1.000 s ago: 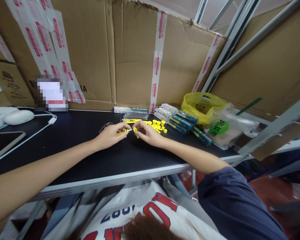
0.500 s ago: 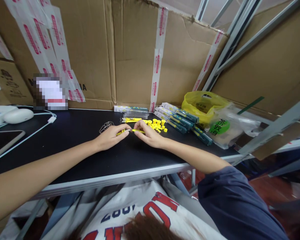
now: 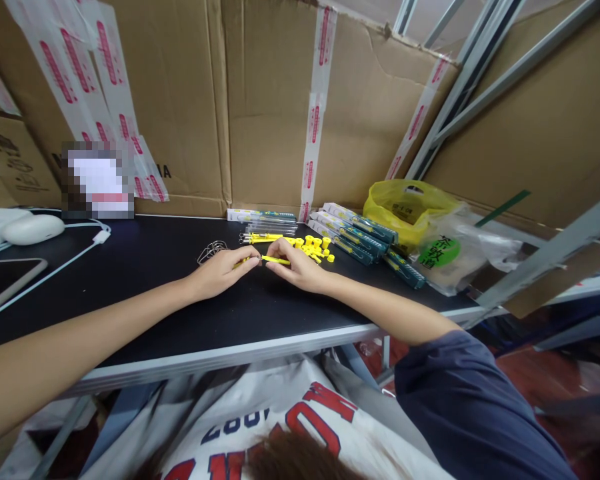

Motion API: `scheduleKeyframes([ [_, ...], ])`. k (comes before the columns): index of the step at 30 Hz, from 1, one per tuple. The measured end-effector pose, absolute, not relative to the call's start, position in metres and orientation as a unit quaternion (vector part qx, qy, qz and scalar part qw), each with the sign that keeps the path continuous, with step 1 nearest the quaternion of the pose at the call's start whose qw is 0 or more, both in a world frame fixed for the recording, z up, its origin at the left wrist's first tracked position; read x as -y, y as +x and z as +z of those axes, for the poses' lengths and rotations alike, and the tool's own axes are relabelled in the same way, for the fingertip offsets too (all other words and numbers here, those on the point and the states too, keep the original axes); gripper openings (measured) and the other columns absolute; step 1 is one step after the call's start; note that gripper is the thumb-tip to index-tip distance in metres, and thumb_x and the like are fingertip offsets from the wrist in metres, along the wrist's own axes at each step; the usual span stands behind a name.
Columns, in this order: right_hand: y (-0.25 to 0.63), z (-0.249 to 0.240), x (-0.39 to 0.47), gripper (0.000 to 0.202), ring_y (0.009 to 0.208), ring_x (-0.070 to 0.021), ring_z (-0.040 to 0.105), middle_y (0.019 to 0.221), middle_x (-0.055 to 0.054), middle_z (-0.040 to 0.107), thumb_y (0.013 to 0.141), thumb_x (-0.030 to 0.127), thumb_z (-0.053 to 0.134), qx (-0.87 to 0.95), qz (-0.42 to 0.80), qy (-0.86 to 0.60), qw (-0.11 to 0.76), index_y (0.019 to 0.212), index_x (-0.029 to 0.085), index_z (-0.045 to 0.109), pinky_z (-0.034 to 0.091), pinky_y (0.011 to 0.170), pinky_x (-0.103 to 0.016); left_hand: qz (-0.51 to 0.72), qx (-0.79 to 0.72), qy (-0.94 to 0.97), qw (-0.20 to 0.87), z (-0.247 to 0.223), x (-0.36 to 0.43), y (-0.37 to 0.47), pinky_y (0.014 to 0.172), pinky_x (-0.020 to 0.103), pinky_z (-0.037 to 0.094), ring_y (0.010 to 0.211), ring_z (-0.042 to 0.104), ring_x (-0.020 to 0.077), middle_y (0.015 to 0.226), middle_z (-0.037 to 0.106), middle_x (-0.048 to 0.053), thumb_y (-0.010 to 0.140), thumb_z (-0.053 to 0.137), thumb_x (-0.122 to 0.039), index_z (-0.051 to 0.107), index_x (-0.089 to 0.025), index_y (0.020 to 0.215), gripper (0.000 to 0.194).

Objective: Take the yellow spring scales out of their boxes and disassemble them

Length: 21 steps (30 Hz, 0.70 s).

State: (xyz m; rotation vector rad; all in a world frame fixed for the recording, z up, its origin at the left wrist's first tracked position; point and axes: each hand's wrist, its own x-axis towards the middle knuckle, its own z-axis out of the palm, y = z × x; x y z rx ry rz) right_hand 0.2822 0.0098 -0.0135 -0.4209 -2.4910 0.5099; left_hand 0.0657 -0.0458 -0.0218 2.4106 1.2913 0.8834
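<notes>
My left hand (image 3: 225, 272) is closed, pinching a small yellow piece that mostly hides behind the fingers. Just to its right, my right hand (image 3: 299, 268) grips a thin yellow pen-like stick (image 3: 276, 259) whose tip points at the left fingertips. A narrow gap lies between the two hands. Behind them are several yellow rods with metal ends (image 3: 260, 237) and a heap of small yellow caps (image 3: 314, 248). Thin metal wire loops (image 3: 213, 251) lie beside the left hand. Clear slim tubes (image 3: 273, 229) rest farther back.
Slim green-and-white boxes (image 3: 353, 230) are stacked at the back right, near a yellow plastic bag (image 3: 410, 207) and a clear bag (image 3: 445, 260). A phone (image 3: 10, 283) and white cable (image 3: 75, 251) lie left. Cardboard (image 3: 270, 113) walls the back of the black table (image 3: 170, 330).
The hands have drawn slightly apart at the fingertips, and more of the yellow stick in the right hand shows. The view has shifted a little.
</notes>
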Motion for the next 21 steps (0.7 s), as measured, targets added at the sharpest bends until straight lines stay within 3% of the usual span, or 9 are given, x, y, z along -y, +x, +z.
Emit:
scheduleKeyframes([
  [7, 0.2819, -0.0116, -0.0107, 0.017, 0.07, -0.0125, 0.048, 0.085, -0.002, 0.055, 0.095, 0.035, 0.043, 0.926, 0.172, -0.166, 0.293, 0.093, 0.018, 0.046, 0.038, 0.065, -0.025, 0.297, -0.427, 0.844, 0.134, -0.0223, 0.0457, 0.0652, 0.061, 0.023, 0.035, 0.06, 0.047, 0.0118, 0.069, 0.051, -0.004, 0.096, 0.033, -0.046, 0.056, -0.018, 0.103, 0.036],
  [16, 0.2798, -0.0062, -0.0024, 0.022, 0.061, -0.0104, 0.041, 0.068, 0.003, 0.046, 0.097, 0.036, 0.041, 0.909, 0.277, -0.156, 0.269, 0.085, 0.018, 0.045, 0.034, 0.06, -0.024, 0.295, -0.405, 0.857, 0.12, -0.0254, 0.0437, 0.0637, 0.064, 0.023, 0.037, 0.066, 0.053, 0.0144, 0.073, 0.06, -0.003, 0.095, 0.037, -0.044, 0.058, -0.02, 0.106, 0.034],
  [21, 0.2803, -0.0072, -0.0071, 0.022, 0.064, -0.0106, 0.043, 0.072, 0.002, 0.048, 0.095, 0.036, 0.044, 0.918, 0.22, -0.157, 0.289, 0.084, 0.017, 0.047, 0.036, 0.062, -0.023, 0.29, -0.409, 0.856, 0.121, -0.0239, 0.0443, 0.0644, 0.064, 0.024, 0.037, 0.065, 0.053, 0.0141, 0.073, 0.059, -0.002, 0.095, 0.037, -0.045, 0.057, -0.019, 0.104, 0.034],
])
